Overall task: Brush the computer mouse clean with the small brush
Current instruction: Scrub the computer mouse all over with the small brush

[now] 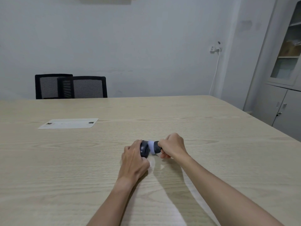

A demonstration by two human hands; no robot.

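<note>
A black computer mouse (144,149) sits on the light wooden table (211,128), tilted on its side, and my left hand (134,158) grips it from the left. My right hand (173,145) is closed around the dark handle of a small brush (154,146). The brush's pale bristle head presses against the right side of the mouse. Most of the brush handle is hidden inside my fist, and my left fingers cover the mouse's left half.
A white cable-access plate (68,123) is set into the table at the left. Two black mesh chairs (71,86) stand behind the far edge. A grey cabinet (283,79) stands at the right, and a white cable hangs from a wall socket (214,49).
</note>
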